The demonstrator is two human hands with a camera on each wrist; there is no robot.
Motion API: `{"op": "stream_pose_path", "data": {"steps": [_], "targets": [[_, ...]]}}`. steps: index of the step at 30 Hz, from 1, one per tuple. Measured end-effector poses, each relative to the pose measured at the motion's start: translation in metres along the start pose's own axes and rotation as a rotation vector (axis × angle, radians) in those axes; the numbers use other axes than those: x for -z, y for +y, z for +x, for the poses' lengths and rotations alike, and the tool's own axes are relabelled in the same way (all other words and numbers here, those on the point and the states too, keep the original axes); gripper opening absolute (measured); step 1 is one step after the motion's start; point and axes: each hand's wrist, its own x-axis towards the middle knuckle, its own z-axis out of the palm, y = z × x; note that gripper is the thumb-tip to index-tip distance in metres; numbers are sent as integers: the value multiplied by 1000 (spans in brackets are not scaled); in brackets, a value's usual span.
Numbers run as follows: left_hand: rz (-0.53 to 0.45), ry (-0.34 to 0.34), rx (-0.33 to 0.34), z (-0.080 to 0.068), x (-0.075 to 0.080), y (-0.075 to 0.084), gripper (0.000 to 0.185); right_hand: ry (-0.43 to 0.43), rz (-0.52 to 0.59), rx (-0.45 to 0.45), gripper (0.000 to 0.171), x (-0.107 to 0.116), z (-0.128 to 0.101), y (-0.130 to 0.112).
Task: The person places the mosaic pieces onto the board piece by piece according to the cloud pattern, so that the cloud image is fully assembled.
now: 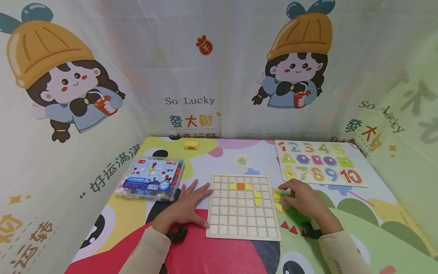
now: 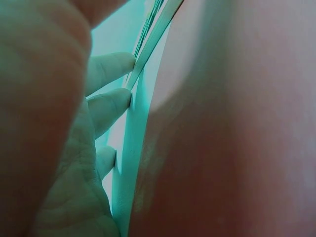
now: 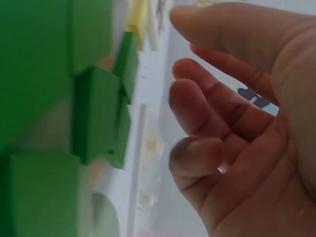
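A wooden grid board (image 1: pixel 232 220) lies in the middle of the table. In its upper rows sit an orange square (image 1: pixel 241 186) between two yellow quarter-round pieces, and more yellow pieces (image 1: pixel 258 198) on the right. My left hand (image 1: pixel 186 205) is spread along the board's left edge, with fingertips touching the edge in the left wrist view. Beside the right edge, my right hand (image 1: pixel 304 199) hovers with loosely bent fingers, and the right wrist view shows nothing between them. Loose yellow pieces (image 1: pixel 278 207) lie under its fingertips. Green blocks (image 3: pixel 98 113) are beneath the hand.
Red triangles (image 1: pixel 293 230) lie right of the board. A clear case with a printed lid (image 1: pixel 150 175) stands at left. A number puzzle board (image 1: pixel 318 182) lies at back right. A small pattern card (image 1: pixel 242 161) and a yellow arch block (image 1: pixel 191 145) are at the back.
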Motion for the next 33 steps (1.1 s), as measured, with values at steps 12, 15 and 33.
{"op": "stream_pose_path", "data": {"steps": [12,15,33], "targets": [[-11,11,15,0,2,4,110,-13,-39,127,26,-9,4,2],[-15,5,16,-1,2,4,109,-11,-55,130,25,-11,3,1],[-18,-7,0,0,1,2,109,-13,-45,62,24,-16,0,1]]}}
